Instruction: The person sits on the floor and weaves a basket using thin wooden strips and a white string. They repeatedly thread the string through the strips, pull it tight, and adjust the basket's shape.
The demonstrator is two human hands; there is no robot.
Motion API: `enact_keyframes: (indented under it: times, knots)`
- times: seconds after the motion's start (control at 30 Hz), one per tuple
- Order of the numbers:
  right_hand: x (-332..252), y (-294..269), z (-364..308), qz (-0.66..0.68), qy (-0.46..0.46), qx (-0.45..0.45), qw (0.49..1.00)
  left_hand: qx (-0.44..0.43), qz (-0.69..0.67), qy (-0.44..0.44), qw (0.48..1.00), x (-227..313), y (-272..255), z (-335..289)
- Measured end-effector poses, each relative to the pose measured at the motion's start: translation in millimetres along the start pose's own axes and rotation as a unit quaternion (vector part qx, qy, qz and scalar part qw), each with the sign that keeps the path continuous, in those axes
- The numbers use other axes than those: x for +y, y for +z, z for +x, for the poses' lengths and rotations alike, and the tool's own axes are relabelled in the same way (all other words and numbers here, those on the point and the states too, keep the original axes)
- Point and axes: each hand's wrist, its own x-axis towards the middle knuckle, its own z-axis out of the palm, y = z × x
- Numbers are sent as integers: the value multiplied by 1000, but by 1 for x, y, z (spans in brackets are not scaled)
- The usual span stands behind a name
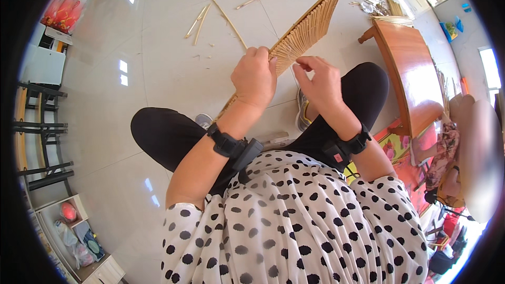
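Note:
My left hand (254, 76) is closed round the near end of a flat, ridged piece of straw work (305, 29), made of many tan stalks laid side by side. The piece slants up and away to the right, over the floor between my knees. Close to its lower right edge is my right hand (322, 81), fingers curled and thumb near the forefinger in a pinch. Whatever is between those fingertips is too small to tell. Below my left hand, a strip of the straw (229, 106) shows beside the wrist.
Loose stalks (227, 21) lie on the pale tiled floor (163, 68) ahead. A brown wooden bench (407, 63) stands at the right, with a straw bundle (392, 20) at its far end. Another person (442, 152) sits at the far right. Black metal racks (44, 126) line the left.

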Motion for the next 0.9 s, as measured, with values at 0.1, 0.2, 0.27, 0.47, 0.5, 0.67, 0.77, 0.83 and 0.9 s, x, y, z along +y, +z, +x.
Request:
enact_keyframes:
  times: [0.1,0.2,0.27,0.47,0.5,0.67,0.77,0.83,0.9]
  knots:
    - [-13,9,-3,71,91,-12,993,-39,-58,4,998,4,6,-7]
    - [-20,10,-3,97,167,-22,981,-102,-137,15,985,8,6,-18]
    - [-22,8,-2,90,200,-23,975,-104,-166,73,978,9,13,-28]
    - [-11,8,9,71,254,3,965,-133,-268,82,951,14,14,-41]
    - [-5,12,13,93,269,14,959,-136,-273,91,948,14,16,-41]
    - [10,7,28,32,177,30,983,-118,-303,97,941,4,22,-35]
    - [-1,-1,19,-4,130,22,991,-78,-326,74,939,-11,10,-25]
    - [-2,-3,8,-10,95,16,995,-30,-352,72,933,-8,5,-20]
    - [-5,-3,-3,8,89,-4,996,14,-343,119,932,-8,5,-12]
